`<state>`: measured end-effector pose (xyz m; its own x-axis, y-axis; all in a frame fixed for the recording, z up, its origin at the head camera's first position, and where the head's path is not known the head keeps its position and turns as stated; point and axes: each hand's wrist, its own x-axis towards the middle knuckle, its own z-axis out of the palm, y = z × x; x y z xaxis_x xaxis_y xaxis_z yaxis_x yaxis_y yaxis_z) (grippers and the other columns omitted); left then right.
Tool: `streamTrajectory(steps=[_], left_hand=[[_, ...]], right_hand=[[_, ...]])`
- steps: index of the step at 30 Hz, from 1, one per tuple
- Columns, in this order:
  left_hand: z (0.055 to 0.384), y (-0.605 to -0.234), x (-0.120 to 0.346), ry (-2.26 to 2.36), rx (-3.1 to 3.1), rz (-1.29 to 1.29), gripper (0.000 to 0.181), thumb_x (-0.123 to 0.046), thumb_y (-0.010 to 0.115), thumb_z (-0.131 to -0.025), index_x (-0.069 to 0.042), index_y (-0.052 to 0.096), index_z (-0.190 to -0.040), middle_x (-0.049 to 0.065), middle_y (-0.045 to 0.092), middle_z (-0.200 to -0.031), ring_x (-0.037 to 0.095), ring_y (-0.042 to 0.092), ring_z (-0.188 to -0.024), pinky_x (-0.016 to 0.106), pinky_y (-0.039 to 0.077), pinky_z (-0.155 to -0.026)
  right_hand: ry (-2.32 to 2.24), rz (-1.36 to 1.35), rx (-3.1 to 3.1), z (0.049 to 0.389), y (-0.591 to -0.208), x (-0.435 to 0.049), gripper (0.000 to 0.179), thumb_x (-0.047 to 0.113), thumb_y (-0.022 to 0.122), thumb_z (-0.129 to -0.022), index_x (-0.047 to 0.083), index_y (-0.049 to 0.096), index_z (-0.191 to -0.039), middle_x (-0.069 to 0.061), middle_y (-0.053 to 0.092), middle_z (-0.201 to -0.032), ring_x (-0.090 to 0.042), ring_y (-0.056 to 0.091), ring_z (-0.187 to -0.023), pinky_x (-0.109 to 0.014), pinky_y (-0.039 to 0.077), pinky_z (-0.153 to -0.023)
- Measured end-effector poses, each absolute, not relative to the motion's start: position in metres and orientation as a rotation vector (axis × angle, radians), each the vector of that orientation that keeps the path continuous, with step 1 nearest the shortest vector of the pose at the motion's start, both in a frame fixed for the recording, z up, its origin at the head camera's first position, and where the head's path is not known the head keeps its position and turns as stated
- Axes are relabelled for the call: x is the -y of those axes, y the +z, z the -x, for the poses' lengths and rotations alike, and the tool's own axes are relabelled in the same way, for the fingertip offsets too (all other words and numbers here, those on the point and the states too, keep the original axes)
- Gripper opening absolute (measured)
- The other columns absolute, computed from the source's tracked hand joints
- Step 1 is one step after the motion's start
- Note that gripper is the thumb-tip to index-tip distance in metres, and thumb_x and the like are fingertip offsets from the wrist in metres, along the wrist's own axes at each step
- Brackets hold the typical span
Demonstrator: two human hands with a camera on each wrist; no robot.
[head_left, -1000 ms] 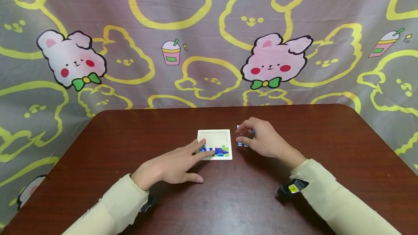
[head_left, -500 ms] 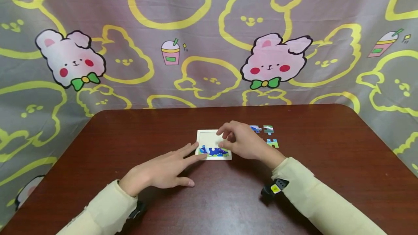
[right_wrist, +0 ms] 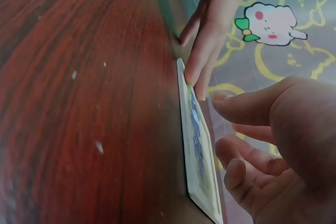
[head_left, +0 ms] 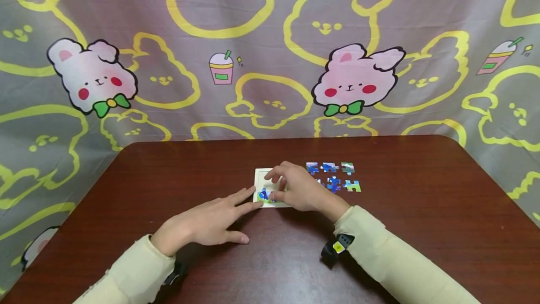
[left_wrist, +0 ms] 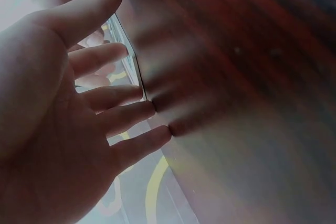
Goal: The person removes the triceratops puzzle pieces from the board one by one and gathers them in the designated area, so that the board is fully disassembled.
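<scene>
A small white puzzle tray (head_left: 255, 179) lies on the table, with blue and green puzzle pieces (head_left: 264, 195) laid along its near side. My left hand (head_left: 206, 222) is spread flat, its straight fingertips at the tray's left edge and near corner. Over the tray hovers my right hand (head_left: 299, 186), hiding its right part. In the right wrist view, the thumb (right_wrist: 247, 106) stands apart from the bent fingers (right_wrist: 247, 156), and nothing shows between them. Loose jigsaw pieces (head_left: 330, 168) lie in two rows right of the tray, one partly behind the right hand.
The dark brown table (head_left: 270, 266) has rounded far corners. Behind it hangs a grey curtain (head_left: 270, 27) with yellow outlines and rabbit faces. A black strap-on device (head_left: 336, 249) sits at the right wrist.
My right hand has moved left from the loose pieces to over the tray, uncovering most of those pieces. My left hand has slid slightly left, off the pieces in the tray.
</scene>
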<state>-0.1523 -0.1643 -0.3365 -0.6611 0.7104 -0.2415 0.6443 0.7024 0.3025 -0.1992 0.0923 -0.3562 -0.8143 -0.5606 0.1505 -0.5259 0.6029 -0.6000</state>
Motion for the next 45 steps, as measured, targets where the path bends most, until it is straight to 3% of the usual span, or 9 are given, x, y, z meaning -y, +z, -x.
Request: streamTrajectory(steps=[8,21,29,45], left_hand=[[0.151,-0.336,0.163,0.263,-2.583,-1.059,0.075,-0.044,0.073,-0.100,-0.019,0.042,-0.164,0.023,0.024,-0.175,0.044,0.042,-0.154,0.064,0.046,-0.114],[0.151,-0.338,0.164,0.272,-2.583,-1.065,0.074,-0.042,0.073,-0.100,-0.016,0.043,-0.164,0.024,0.024,-0.175,0.045,0.037,-0.157,0.067,0.045,-0.113],[0.152,-0.339,0.163,0.284,-2.577,-1.082,0.074,-0.040,0.074,-0.100,-0.013,0.045,-0.162,0.024,0.024,-0.175,0.046,0.034,-0.158,0.067,0.045,-0.113],[0.151,-0.339,0.159,0.291,-2.571,-1.062,0.074,-0.040,0.074,-0.100,-0.012,0.046,-0.162,0.029,0.027,-0.172,0.046,0.032,-0.159,0.069,0.044,-0.114]], right_hand=[[-0.914,0.895,-2.736,0.197,-0.361,-0.085,0.042,0.018,0.085,-0.090,0.008,0.072,-0.128,-0.009,0.067,-0.112,-0.017,0.069,-0.097,-0.035,0.056,-0.089],[-0.866,0.879,-2.753,0.199,-0.364,-0.075,0.033,0.013,0.085,-0.089,0.009,0.074,-0.121,-0.006,0.067,-0.105,-0.018,0.065,-0.093,-0.037,0.054,-0.088],[-0.849,0.779,-2.793,0.201,-0.364,-0.069,0.029,0.010,0.088,-0.084,0.011,0.074,-0.109,-0.003,0.065,-0.096,-0.014,0.058,-0.084,-0.033,0.050,-0.080],[-0.795,0.746,-2.804,0.202,-0.361,-0.064,0.031,0.009,0.090,-0.082,0.014,0.069,-0.105,-0.002,0.065,-0.094,-0.016,0.060,-0.088,-0.034,0.051,-0.082]])
